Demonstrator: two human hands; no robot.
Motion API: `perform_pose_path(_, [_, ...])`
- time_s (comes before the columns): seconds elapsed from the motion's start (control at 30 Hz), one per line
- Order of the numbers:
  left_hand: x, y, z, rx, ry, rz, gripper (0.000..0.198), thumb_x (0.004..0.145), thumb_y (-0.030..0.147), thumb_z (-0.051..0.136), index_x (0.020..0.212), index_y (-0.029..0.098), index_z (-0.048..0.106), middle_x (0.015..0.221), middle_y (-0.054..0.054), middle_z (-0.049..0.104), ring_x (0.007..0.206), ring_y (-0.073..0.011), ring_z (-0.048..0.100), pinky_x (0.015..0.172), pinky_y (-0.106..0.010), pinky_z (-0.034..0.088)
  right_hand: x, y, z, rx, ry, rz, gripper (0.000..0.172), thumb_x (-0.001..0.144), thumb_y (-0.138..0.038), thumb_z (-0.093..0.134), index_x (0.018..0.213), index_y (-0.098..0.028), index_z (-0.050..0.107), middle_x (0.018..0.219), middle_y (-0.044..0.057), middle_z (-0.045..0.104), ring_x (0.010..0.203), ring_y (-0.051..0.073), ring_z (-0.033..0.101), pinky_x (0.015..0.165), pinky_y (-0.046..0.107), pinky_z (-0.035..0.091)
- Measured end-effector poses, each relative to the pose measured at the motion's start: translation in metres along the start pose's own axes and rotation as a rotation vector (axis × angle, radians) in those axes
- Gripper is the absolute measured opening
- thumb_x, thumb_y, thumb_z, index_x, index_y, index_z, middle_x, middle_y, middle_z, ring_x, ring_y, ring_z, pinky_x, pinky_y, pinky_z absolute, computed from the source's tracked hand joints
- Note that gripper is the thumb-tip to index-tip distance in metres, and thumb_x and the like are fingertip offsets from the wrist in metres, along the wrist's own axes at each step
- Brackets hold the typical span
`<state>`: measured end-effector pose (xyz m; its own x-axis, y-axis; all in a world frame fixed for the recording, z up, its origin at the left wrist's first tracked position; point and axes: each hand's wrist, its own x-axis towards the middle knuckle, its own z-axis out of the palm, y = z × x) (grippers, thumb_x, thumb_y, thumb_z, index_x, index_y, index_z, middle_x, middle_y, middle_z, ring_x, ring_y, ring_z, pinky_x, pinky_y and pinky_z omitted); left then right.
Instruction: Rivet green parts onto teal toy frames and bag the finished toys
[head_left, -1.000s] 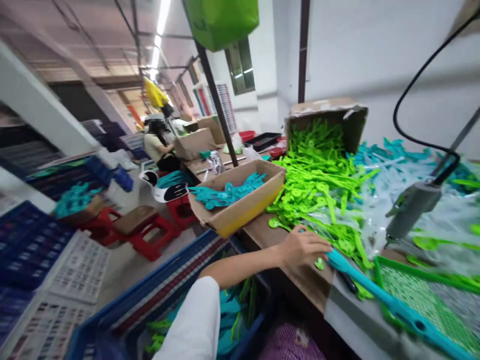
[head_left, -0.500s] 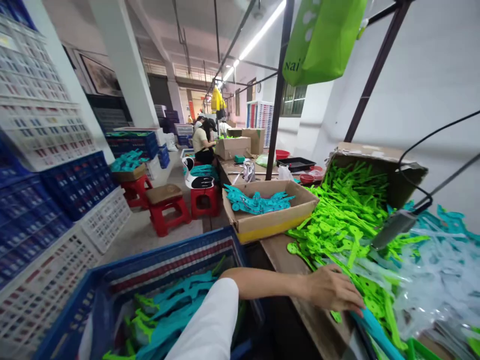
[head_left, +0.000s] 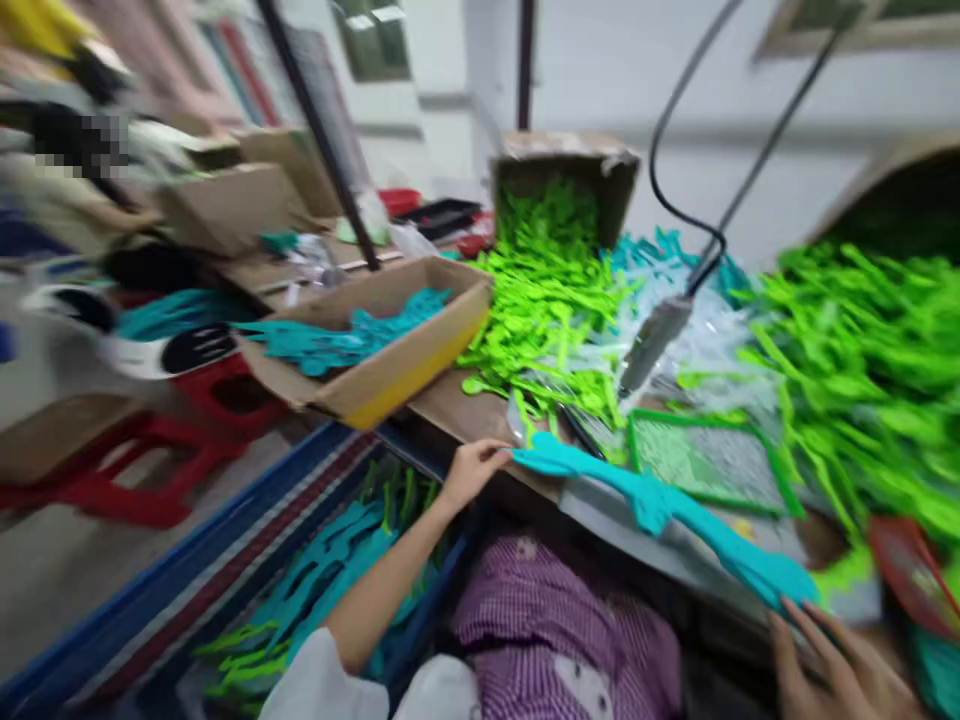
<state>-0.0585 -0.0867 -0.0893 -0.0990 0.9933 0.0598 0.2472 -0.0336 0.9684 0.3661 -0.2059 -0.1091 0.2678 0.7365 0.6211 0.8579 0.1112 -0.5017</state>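
A long teal plastic piece (head_left: pixel 651 502) with a bulge in its middle stretches across the table's front edge, tilted down to the right. My left hand (head_left: pixel 474 472) pinches its thin left end between thumb and fingers. At its wide right end are the fingers of my right hand (head_left: pixel 844 655); the thumb is hidden. Bright green plastic pieces (head_left: pixel 540 310) lie heaped just behind. A green-rimmed tray (head_left: pixel 709 505) rests behind the teal piece. Below my left arm, a blue crate (head_left: pixel 247 540) holds more teal and green pieces.
A cardboard box (head_left: pixel 409 355) of teal pieces stands at the table's left. Above the table hangs a grey device (head_left: pixel 654 345) on a cable. Another green heap (head_left: pixel 877 370) lies right. A red stool (head_left: pixel 135 470) and a seated person (head_left: pixel 67 200) are at left.
The view has swung right and down. My left hand, earlier over the green heap's edge at the teal piece, now holds that piece's left end. My right hand has come into view.
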Motion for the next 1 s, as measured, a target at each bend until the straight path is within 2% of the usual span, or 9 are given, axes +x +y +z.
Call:
perform_pose_path(0.07, [-0.002, -0.012, 0.006, -0.038, -0.038, -0.07, 0.039, 0.08, 0.048, 0.065, 0.094, 0.012, 0.072, 0.079, -0.007, 0.074, 0.073, -0.0198, 0.068, 0.074, -0.031, 0.054, -0.013, 0.002, -0.007, -0.082, 0.205, 0.127, 0.029, 0.082, -0.041, 0.065, 0.106, -0.024, 0.068, 0.108, 0.012, 0.065, 0.106, 0.033, 0.061, 0.093, 0.056, 0.048])
perform_pose_path(0.17, [-0.003, -0.026, 0.012, -0.145, 0.038, -0.173, 0.042, 0.07, 0.05, 0.075, 0.088, 0.012, 0.071, 0.078, -0.005, 0.073, 0.072, -0.0185, 0.067, 0.075, -0.03, 0.054, -0.016, 0.0, -0.005, -0.111, 0.387, 0.456, 0.045, 0.079, -0.05, 0.066, 0.106, -0.015, 0.068, 0.108, 0.016, 0.064, 0.108, 0.034, 0.059, 0.088, 0.049, 0.05])
perform_pose_path(0.27, [-0.005, -0.035, 0.015, -0.223, 0.072, -0.254, 0.046, 0.059, 0.05, 0.082, 0.083, 0.012, 0.071, 0.078, -0.004, 0.072, 0.071, -0.0182, 0.067, 0.074, -0.03, 0.054, -0.016, -0.004, -0.004, 0.086, 0.203, 0.841, 0.05, 0.08, -0.063, 0.056, 0.085, -0.014, 0.066, 0.074, 0.007, 0.064, 0.068, 0.02, 0.06, 0.058, 0.033, 0.048])
perform_pose_path(0.33, [-0.008, -0.037, 0.017, -0.244, 0.082, -0.295, 0.048, 0.055, 0.05, 0.083, 0.082, 0.012, 0.07, 0.077, -0.004, 0.072, 0.07, -0.0184, 0.067, 0.073, -0.031, 0.055, -0.017, -0.006, -0.005, 0.313, 0.093, 1.068, 0.054, 0.078, -0.068, 0.053, 0.071, -0.016, 0.06, 0.054, 0.0, 0.054, 0.045, 0.011, 0.046, 0.04, 0.024, 0.035])
perform_pose_path(0.4, [-0.009, -0.038, 0.018, -0.264, 0.095, -0.318, 0.048, 0.054, 0.05, 0.084, 0.081, 0.013, 0.07, 0.077, -0.004, 0.072, 0.07, -0.0187, 0.067, 0.072, -0.032, 0.055, -0.015, -0.007, -0.005, 0.563, 0.118, 1.201, 0.052, 0.073, -0.068, 0.059, 0.065, -0.016, 0.055, 0.046, -0.005, 0.046, 0.037, 0.006, 0.036, 0.033, 0.019, 0.023])
perform_pose_path(0.5, [-0.008, -0.041, 0.019, -0.318, 0.115, -0.332, 0.047, 0.052, 0.048, 0.085, 0.079, 0.014, 0.07, 0.078, -0.004, 0.072, 0.07, -0.0181, 0.067, 0.072, -0.032, 0.056, -0.004, -0.007, -0.002, 0.808, 0.209, 1.211, 0.049, 0.067, -0.061, 0.069, 0.06, -0.018, 0.046, 0.043, -0.01, 0.036, 0.034, 0.002, 0.026, 0.031, 0.016, 0.016])
perform_pose_path(0.67, [-0.006, -0.05, 0.014, -0.469, 0.171, -0.401, 0.044, 0.042, 0.038, 0.091, 0.072, 0.014, 0.069, 0.074, -0.001, 0.072, 0.067, -0.0158, 0.067, 0.068, -0.029, 0.056, 0.016, -0.007, 0.009, 0.867, 0.194, 1.176, 0.046, 0.071, -0.056, 0.067, 0.06, -0.021, 0.04, 0.042, -0.013, 0.027, 0.032, 0.001, 0.018, 0.031, 0.016, 0.012])
perform_pose_path(0.87, [-0.006, -0.061, -0.004, -0.498, 0.311, -0.388, 0.041, 0.041, 0.032, 0.092, 0.07, 0.015, 0.07, 0.074, 0.0, 0.072, 0.066, -0.0134, 0.067, 0.067, -0.025, 0.057, 0.005, -0.009, 0.026, 0.896, -0.041, 1.252, 0.046, 0.069, -0.059, 0.065, 0.058, -0.021, 0.043, 0.039, -0.013, 0.025, 0.031, 0.001, 0.016, 0.031, 0.016, 0.012])
perform_pose_path(1.0, [-0.001, -0.064, -0.012, -0.497, 0.326, -0.392, 0.041, 0.039, 0.03, 0.091, 0.069, 0.015, 0.069, 0.072, 0.001, 0.071, 0.065, -0.0121, 0.066, 0.067, -0.024, 0.056, -0.004, -0.007, 0.023, 0.906, -0.236, 1.292, 0.047, 0.068, -0.063, 0.066, 0.062, -0.019, 0.048, 0.04, -0.013, 0.026, 0.032, 0.001, 0.015, 0.033, 0.016, 0.011])
